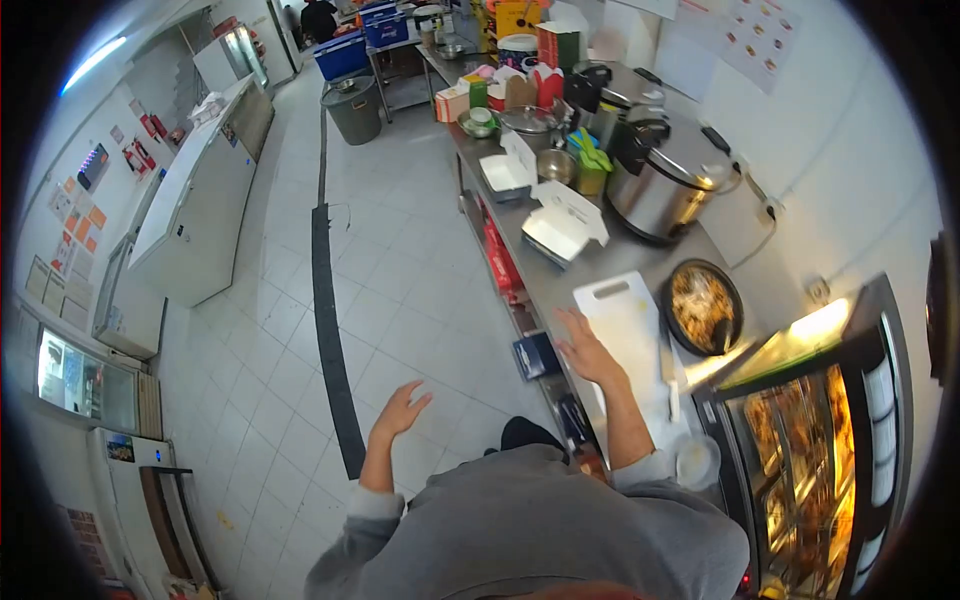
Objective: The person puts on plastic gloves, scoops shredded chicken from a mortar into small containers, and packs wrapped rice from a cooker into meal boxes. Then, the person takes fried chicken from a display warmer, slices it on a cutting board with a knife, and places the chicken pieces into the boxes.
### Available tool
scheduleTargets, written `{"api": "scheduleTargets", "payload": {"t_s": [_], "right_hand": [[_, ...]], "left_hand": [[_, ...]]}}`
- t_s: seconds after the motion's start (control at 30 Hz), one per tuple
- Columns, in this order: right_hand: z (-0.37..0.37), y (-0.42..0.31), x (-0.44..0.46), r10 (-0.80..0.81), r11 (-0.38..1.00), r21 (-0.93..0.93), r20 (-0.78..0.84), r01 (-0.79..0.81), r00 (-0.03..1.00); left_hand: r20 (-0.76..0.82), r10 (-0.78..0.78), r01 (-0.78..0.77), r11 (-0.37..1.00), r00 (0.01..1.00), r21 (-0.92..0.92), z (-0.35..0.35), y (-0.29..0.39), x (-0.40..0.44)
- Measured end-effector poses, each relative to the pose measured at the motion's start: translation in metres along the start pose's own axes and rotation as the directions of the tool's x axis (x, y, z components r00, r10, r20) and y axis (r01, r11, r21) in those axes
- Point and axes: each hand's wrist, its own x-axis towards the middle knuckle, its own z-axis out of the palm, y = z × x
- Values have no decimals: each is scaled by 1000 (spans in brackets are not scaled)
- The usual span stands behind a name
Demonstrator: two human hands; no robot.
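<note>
My left hand (402,410) hangs over the tiled floor with its fingers apart, holding nothing. Over the near left edge of a white cutting board (622,325) is my right hand (585,347), its fingers spread and nothing in them; whether it touches the board I cannot tell. A knife (671,385) lies along the board's right side. Beyond it sits a round black pan (703,307) of brownish food with a dark utensil in it. Two open white-lined boxes (563,226) (507,170) stand past the board's far end.
Large metal cookers (670,180) line the wall side of the steel counter. At the right is a lit glass food warmer (800,440). A small clear container (697,462) sits near my right sleeve. A grey bin (354,112) and white freezers (195,205) stand farther off.
</note>
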Motion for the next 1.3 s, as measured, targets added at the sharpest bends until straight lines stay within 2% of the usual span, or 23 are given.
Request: {"api": "scheduleTargets", "payload": {"t_s": [0.07, 0.1, 0.13, 0.2, 0.27, 0.3, 0.4, 0.43, 0.47, 0.5, 0.57, 0.67, 0.77, 0.83, 0.9, 0.93, 1.0, 1.03, 1.07, 1.1, 1.13, 1.2, 1.3], "right_hand": [[-6, 12, 39, 141, 989, 20, 118, -145, 983], [-12, 14, 68, 322, 942, -8, 311, -337, 894], [-12, 21, 95, 470, 862, -75, 487, -501, 736], [61, 97, 121, 264, 953, 61, 317, -298, 911], [90, 81, 180, 92, 993, 53, 202, -104, 975], [100, 71, 212, 5, 999, 40, 152, -12, 988], [133, 41, 355, 10, 982, 145, 598, -120, 802], [156, 41, 401, -57, 995, 104, 635, -11, 770], [175, 35, 450, -77, 997, 72, 681, 38, 728], [193, 27, 502, -92, 995, 40, 725, 92, 682], [227, 5, 596, -158, 982, 49, 754, 185, 638], [291, -24, 732, -311, 946, 156, 678, 283, 666], [366, -12, 821, -213, 964, 258, 606, 64, 767], [432, 23, 849, 4, 950, 250, 584, -185, 812], [467, 61, 857, 99, 980, 59, 681, -189, 725], [487, 73, 862, 136, 986, -33, 728, -165, 671], [557, 173, 838, -374, 839, -8, 717, 544, 588], [567, 196, 811, -68, 969, -114, 734, 221, 676], [597, 225, 786, 538, 842, -386, 582, -376, 609], [537, 186, 793, 457, 882, -421, 660, -210, 597], [610, 284, 750, 362, 905, -425, 759, -9, 542], [565, 246, 786, 678, 731, -541, 646, -416, 350], [572, 226, 876, 783, 596, -574, 572, -561, 247]], "left_hand": [[173, -24, 23, 1000, 985, 7, -25, 35, 87], [270, -85, 86, 996, 959, 7, -34, 54, 130], [242, 15, 8, 996, 970, -94, -32, 48, 176], [151, 72, -24, 954, 986, -297, -36, 15, 252], [59, 0, 31, 848, 998, -530, -41, -14, 313], [40, -71, 81, 869, 997, -488, -30, -67, 345], [-6, -400, 394, 906, 917, -152, -44, -168, 338], [21, -270, 270, 962, 963, -46, -28, -259, 327], [41, -612, 588, 736, 790, -335, -45, -249, 304], [14, -638, 532, 629, 769, -567, -54, -257, 281], [42, -837, 718, 441, 546, -538, -88, -263, 251], [102, -910, 807, 299, 402, -509, -134, -277, 265], [167, -871, 842, 371, 462, -392, -195, -308, 335], [235, -815, 840, 466, 529, -277, -247, -324, 397], [280, -755, 805, 558, 593, -203, -308, -339, 476], [294, -723, 779, 602, 626, -178, -336, -347, 516], [301, -658, 716, 680, 690, -158, -399, -363, 616], [299, -624, 682, 714, 722, -157, -430, -372, 673], [275, -597, 650, 739, 754, -177, -458, -375, 737], [245, -574, 621, 757, 781, -206, -484, -381, 800], [191, -560, 592, 753, 806, -288, -507, -383, 863], [140, -462, 468, 743, 876, -478, -563, -408, 983], [-11, -330, 263, 770, 944, -581, -656, -357, 1085]]}}
